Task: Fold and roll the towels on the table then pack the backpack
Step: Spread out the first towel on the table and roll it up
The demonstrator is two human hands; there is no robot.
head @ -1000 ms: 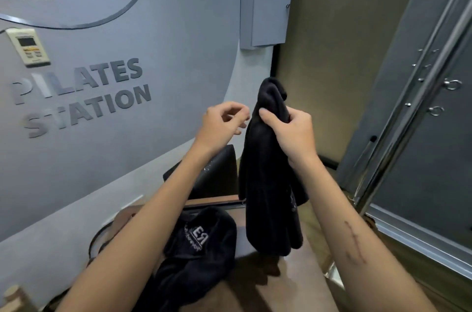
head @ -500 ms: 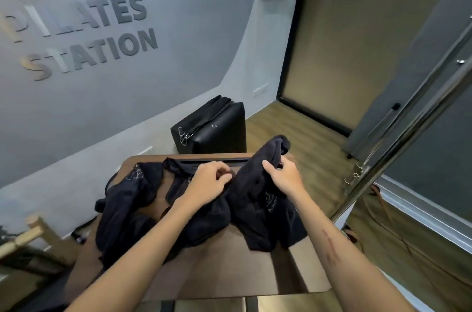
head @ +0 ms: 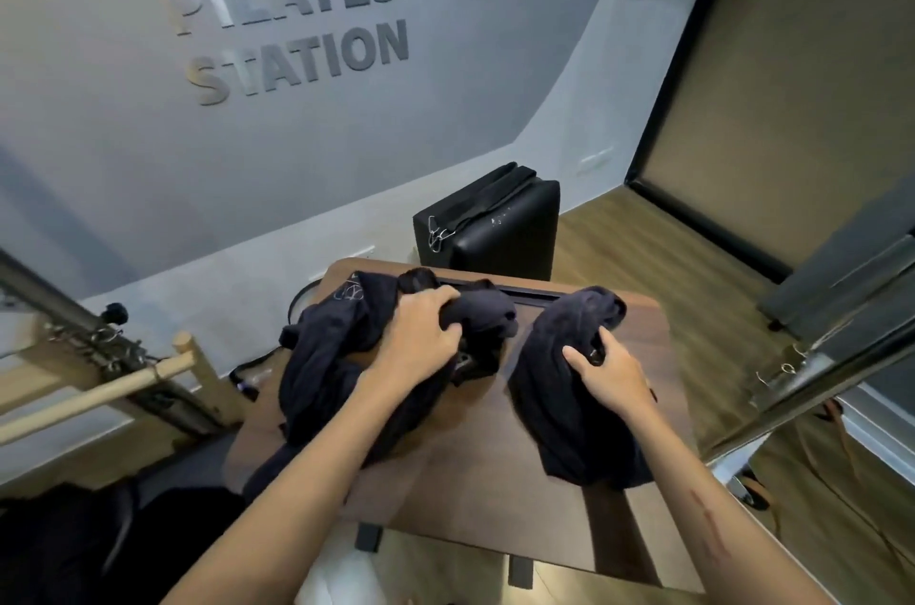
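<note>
A heap of dark navy towels (head: 322, 357) lies crumpled on the left half of the small brown wooden table (head: 475, 495). My left hand (head: 421, 337) grips a bunched fold at the top of that heap. A separate dark towel (head: 559, 411) lies bunched on the right half of the table, and my right hand (head: 604, 372) holds its upper edge with the fingers curled into the cloth. No backpack can be made out for certain; a dark shape (head: 64, 540) sits at the lower left.
A black padded case (head: 500, 228) with straps and metal clips stands on the wooden floor behind the table. A wooden and metal frame (head: 114, 372) stands at the left. A metal-framed structure (head: 817, 357) runs along the right. The grey wall bears lettering.
The towel that my right hand held up in the air has come down onto the table's right side. My left hand has moved onto the heap and closed on it. The view has tilted downward.
</note>
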